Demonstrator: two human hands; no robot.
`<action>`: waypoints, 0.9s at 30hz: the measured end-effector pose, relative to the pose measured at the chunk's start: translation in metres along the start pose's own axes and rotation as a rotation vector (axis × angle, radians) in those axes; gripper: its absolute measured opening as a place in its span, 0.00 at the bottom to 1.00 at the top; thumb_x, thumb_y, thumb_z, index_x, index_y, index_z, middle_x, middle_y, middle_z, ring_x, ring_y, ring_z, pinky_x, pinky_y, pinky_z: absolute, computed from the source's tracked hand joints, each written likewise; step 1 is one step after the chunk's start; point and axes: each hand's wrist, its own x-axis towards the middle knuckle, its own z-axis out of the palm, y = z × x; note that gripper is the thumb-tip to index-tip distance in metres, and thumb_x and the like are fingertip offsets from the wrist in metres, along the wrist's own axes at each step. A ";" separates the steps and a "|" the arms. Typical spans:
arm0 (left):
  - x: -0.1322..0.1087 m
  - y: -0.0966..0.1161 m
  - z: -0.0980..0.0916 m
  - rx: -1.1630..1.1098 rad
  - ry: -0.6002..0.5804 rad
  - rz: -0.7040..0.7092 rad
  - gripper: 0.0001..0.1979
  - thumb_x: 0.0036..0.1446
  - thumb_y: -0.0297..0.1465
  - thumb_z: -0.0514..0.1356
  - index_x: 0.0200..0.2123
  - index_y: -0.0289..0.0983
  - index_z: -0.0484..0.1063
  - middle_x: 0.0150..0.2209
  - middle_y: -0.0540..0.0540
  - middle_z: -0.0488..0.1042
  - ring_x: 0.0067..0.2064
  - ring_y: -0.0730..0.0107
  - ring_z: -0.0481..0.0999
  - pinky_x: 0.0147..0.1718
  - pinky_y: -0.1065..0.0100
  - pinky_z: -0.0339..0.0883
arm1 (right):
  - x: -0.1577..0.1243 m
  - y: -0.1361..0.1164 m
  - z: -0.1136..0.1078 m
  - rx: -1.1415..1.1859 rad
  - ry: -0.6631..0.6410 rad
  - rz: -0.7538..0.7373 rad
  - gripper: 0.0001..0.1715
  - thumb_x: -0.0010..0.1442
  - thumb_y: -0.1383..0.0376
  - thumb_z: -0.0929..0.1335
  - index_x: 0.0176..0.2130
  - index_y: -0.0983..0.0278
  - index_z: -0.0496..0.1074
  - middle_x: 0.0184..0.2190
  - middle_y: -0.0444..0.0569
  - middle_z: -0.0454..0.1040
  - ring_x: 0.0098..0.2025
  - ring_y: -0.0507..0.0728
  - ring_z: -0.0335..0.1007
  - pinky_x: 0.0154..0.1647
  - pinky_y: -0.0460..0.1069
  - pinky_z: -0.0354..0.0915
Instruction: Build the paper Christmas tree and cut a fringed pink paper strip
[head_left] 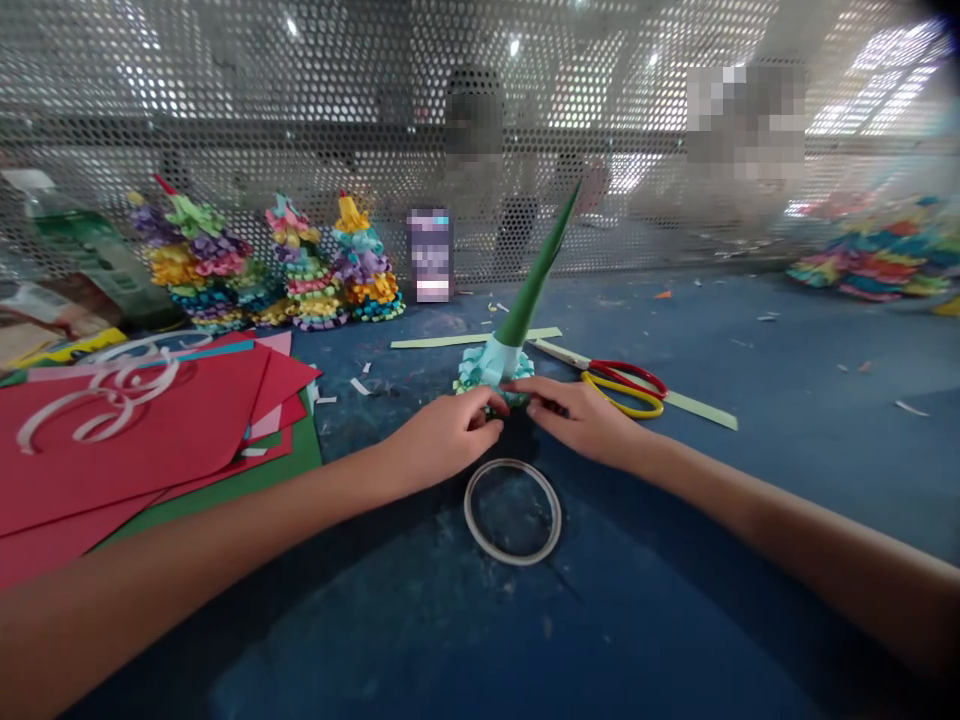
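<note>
From the head-worn view, the person's left hand [442, 435] and right hand [581, 420] meet low on a tall, dark green paper cone [531, 280], which tilts up and to the right. Both hands are partly closed, their fingers curled around its base and holding it, where a ruffle of pale blue curled paper [491, 368] sits. Just beyond the right hand lie scissors with red and yellow loop handles [622, 388] on a long, pale green paper strip [675, 400]. A ring of clear adhesive tape [512, 512] lies on the blue worktop [772, 490] just below the hands. To the left are stacked red card sheets [127, 430], and farther back stand three multicoloured curled-paper cone trees [202, 265] [304, 270] [364, 265].
</note>
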 end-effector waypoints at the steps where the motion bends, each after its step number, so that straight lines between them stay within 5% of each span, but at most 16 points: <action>1: -0.003 0.000 -0.001 0.029 0.005 0.027 0.09 0.63 0.33 0.54 0.43 0.39 0.71 0.27 0.52 0.72 0.29 0.70 0.72 0.27 0.69 0.59 | 0.000 0.000 0.000 -0.001 0.001 -0.002 0.22 0.62 0.69 0.62 0.54 0.62 0.72 0.39 0.48 0.79 0.31 0.53 0.71 0.34 0.47 0.65; 5: -0.013 -0.003 -0.013 0.393 0.155 0.279 0.13 0.65 0.29 0.50 0.50 0.39 0.68 0.38 0.47 0.77 0.33 0.67 0.75 0.30 0.67 0.64 | 0.001 -0.001 0.001 -0.009 -0.001 -0.020 0.21 0.60 0.70 0.62 0.52 0.63 0.72 0.31 0.45 0.76 0.28 0.52 0.68 0.31 0.47 0.63; 9: -0.005 -0.011 -0.030 0.931 0.301 0.616 0.16 0.66 0.28 0.51 0.56 0.38 0.63 0.51 0.39 0.71 0.52 0.54 0.71 0.47 0.57 0.64 | 0.001 -0.003 0.002 -0.005 0.016 -0.039 0.19 0.60 0.70 0.64 0.50 0.63 0.72 0.31 0.45 0.75 0.29 0.52 0.68 0.32 0.47 0.64; 17: 0.020 -0.030 -0.027 0.907 0.146 0.501 0.14 0.66 0.29 0.49 0.51 0.33 0.66 0.47 0.38 0.69 0.49 0.54 0.69 0.47 0.57 0.64 | 0.005 0.005 0.005 0.013 0.243 -0.017 0.15 0.62 0.68 0.63 0.49 0.65 0.68 0.34 0.48 0.72 0.35 0.55 0.70 0.39 0.51 0.67; 27: 0.021 -0.041 -0.021 0.675 0.150 0.472 0.13 0.65 0.28 0.50 0.50 0.32 0.66 0.46 0.38 0.69 0.50 0.55 0.69 0.50 0.56 0.65 | 0.007 -0.001 0.004 0.024 0.079 -0.119 0.14 0.61 0.71 0.65 0.47 0.64 0.71 0.36 0.48 0.71 0.36 0.53 0.68 0.40 0.51 0.68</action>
